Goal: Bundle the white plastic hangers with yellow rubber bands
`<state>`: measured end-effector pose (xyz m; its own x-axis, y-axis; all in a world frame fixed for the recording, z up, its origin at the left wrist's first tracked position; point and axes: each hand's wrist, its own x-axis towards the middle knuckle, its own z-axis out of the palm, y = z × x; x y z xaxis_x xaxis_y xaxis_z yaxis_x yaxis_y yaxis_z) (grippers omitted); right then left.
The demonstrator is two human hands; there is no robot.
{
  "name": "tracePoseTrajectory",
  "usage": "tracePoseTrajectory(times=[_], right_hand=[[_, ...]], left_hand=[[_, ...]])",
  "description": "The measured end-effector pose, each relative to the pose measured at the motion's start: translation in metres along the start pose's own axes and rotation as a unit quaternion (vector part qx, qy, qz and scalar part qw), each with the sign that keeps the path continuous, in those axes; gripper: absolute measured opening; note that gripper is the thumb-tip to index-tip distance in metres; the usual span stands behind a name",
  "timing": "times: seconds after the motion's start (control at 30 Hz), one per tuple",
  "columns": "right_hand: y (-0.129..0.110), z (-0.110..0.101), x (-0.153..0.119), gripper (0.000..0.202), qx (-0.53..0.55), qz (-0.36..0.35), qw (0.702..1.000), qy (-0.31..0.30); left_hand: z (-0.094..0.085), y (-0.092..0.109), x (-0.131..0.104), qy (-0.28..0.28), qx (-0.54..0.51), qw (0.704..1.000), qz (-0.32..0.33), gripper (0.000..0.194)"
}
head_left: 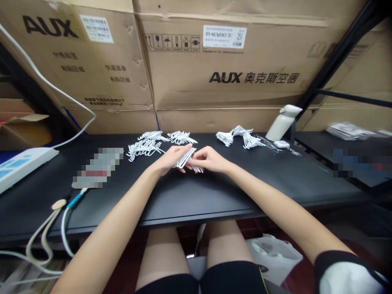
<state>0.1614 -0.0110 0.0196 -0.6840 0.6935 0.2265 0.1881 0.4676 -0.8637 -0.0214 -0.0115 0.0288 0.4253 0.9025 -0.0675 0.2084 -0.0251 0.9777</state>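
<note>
My left hand (168,160) is closed around a small bundle of white wire hooks (185,158) above the black table. Against the bundle's right side, the fingers of my right hand (210,159) are pinched, and ends of the hooks stick out below them. Exactly how many hooks the right fingers grip is hidden. Behind my left hand lie loose piles of the same white hooks (144,148), with another pile (180,137) beside them. Farther right are bunches of white hooks (225,139), some gathered together (249,139).
A white bottle (283,122) stands at the back right near a small white case (281,144). A blurred-out phone-like object (99,167) with a cable lies left, near a power strip (27,165). Large cardboard boxes (183,90) wall off the table's (275,179) back.
</note>
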Motion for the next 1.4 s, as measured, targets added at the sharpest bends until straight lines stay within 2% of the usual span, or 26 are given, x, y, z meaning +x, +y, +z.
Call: tracePoseTrajectory(times=[0.2,0.33,0.47,0.57,0.77,1.0,1.1,1.2,1.27,1.37,1.4], right_hand=[[-0.007,0.0,-0.002,0.043,-0.031,-0.007,0.999,0.04],[-0.002,0.004,-0.002,0.044,-0.066,-0.029,0.994,0.082],[0.005,0.011,-0.001,0.044,-0.136,-0.053,0.98,0.134],[0.007,0.013,-0.001,0.045,-0.177,-0.074,0.972,0.137],[0.01,0.013,-0.001,0.043,-0.19,-0.09,0.968,0.133],[0.01,0.016,0.0,0.041,-0.183,-0.073,0.971,0.138],[0.008,0.015,0.002,0.034,-0.118,-0.057,0.974,0.187],[0.012,0.007,0.005,0.034,-0.055,-0.033,0.964,0.257],[0.019,0.001,0.007,0.029,-0.067,-0.025,0.956,0.283],[0.033,-0.004,0.01,0.012,-0.158,-0.022,0.954,0.254],[0.038,-0.004,0.011,0.016,-0.183,-0.02,0.956,0.23]], left_hand=[[0.001,-0.001,0.002,0.029,-0.015,0.999,0.035,0.046],[0.002,-0.001,0.002,0.053,-0.011,0.997,0.056,0.045],[0.004,-0.001,0.002,0.054,-0.001,0.996,0.069,0.046],[0.004,0.001,0.0,0.044,0.007,0.997,0.058,0.047],[0.005,0.001,-0.001,0.028,0.03,0.998,0.056,0.047],[0.003,0.0,0.0,0.011,0.039,0.997,0.061,0.04],[-0.003,0.001,0.002,0.062,0.008,0.997,0.055,0.038],[-0.01,0.003,0.005,0.167,-0.054,0.983,0.045,0.035],[-0.014,0.005,0.006,0.224,-0.094,0.969,0.036,0.034],[-0.016,0.006,0.007,0.266,-0.129,0.955,0.025,0.034],[-0.016,0.006,0.007,0.272,-0.134,0.953,0.022,0.034]])
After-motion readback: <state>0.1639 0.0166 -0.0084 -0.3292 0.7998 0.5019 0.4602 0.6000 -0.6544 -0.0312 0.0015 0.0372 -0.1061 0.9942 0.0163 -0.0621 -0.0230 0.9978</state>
